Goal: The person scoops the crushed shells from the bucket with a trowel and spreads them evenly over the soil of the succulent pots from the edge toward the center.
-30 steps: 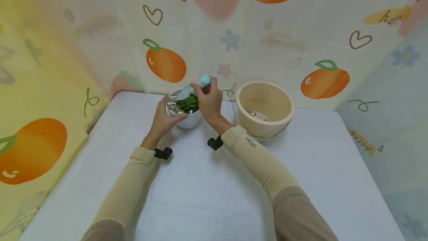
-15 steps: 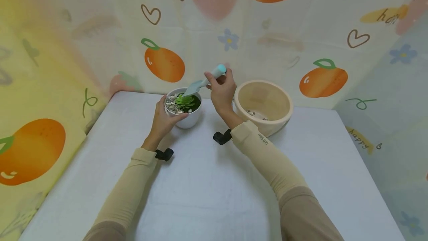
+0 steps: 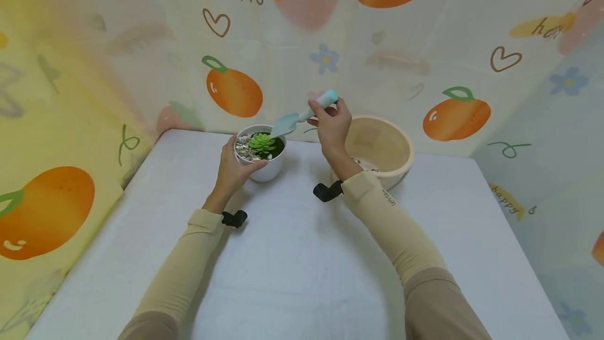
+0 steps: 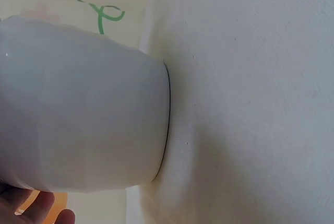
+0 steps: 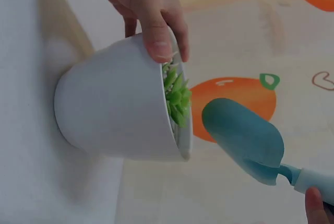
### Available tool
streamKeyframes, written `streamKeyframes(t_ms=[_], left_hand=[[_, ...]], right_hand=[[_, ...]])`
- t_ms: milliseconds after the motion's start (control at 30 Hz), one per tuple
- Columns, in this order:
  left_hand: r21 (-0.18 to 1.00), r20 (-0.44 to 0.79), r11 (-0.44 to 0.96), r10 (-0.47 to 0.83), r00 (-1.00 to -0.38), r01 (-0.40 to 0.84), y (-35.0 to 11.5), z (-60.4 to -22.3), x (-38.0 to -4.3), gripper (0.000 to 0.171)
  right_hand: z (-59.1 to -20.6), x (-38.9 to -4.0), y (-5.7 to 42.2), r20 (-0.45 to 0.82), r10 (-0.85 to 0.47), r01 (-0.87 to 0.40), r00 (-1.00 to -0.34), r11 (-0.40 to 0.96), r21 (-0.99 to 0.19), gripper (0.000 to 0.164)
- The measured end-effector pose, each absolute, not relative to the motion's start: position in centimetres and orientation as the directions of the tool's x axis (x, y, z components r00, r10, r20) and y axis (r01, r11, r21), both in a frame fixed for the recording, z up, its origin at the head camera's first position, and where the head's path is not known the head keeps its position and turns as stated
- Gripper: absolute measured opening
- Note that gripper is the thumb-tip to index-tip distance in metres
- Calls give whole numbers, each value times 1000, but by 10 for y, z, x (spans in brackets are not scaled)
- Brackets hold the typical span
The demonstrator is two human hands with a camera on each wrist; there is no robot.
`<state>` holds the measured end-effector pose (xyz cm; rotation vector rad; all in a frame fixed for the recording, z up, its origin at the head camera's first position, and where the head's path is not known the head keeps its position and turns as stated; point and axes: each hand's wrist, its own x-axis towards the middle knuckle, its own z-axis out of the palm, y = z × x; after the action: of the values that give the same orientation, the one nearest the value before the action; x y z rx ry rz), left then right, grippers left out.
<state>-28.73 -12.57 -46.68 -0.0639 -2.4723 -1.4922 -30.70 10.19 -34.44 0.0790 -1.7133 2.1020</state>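
A white pot [image 3: 266, 173] stands upright on the table, holding a green succulent [image 3: 262, 144] with pale pebbles [image 3: 244, 148] on its left side and dark soil on the right. My left hand [image 3: 232, 168] grips the pot from the left, its thumb over the near rim. My right hand [image 3: 334, 126] pinches the pale handle of a light blue trowel [image 3: 285, 125]. The trowel's blade hangs over the pot's right rim, tip pointing down and left. In the right wrist view the blade [image 5: 245, 132] is apart from the succulent [image 5: 178, 96].
A large cream bucket [image 3: 401, 172] with a few pebbles at its bottom stands to the right, partly hidden behind my right hand and wrist. White cloth covers the table [image 3: 292, 266]. A fruit-patterned curtain [image 3: 292, 56] rises behind the table's back edge.
My right hand has moved right, drawing the trowel off the succulent toward the pot's right rim. The succulent is now fully uncovered. My left hand keeps its grip on the pot.
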Motion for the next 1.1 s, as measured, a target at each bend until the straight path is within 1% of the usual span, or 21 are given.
streamKeyframes(t_ms=[267, 400, 533, 667, 933, 1100], left_hand=[[844, 247, 508, -86, -965, 171, -128, -466, -286, 108], [829, 243, 531, -56, -968, 177, -130, -462, -286, 106], [813, 225, 559, -37, -974, 166, -132, -458, -288, 107], [800, 219, 578, -31, -975, 161, -133, -456, -289, 107], [790, 205, 594, -21, -979, 153, -135, -455, -289, 111], [784, 196, 604, -22, -980, 143, -136, -454, -289, 112]], right_hand=[[-340, -305, 109, 248, 265, -302, -932, -189, -934, 19], [-335, -304, 114, 251, 260, -303, -933, -187, -934, 18], [-332, -303, 119, 257, 260, -307, -931, -176, -935, 18], [-330, -303, 124, 237, 271, -292, -933, -183, -939, 20], [-327, -302, 133, 235, 286, -300, -929, -208, -931, 14], [-325, -300, 139, 241, 271, -293, -932, -172, -940, 19]])
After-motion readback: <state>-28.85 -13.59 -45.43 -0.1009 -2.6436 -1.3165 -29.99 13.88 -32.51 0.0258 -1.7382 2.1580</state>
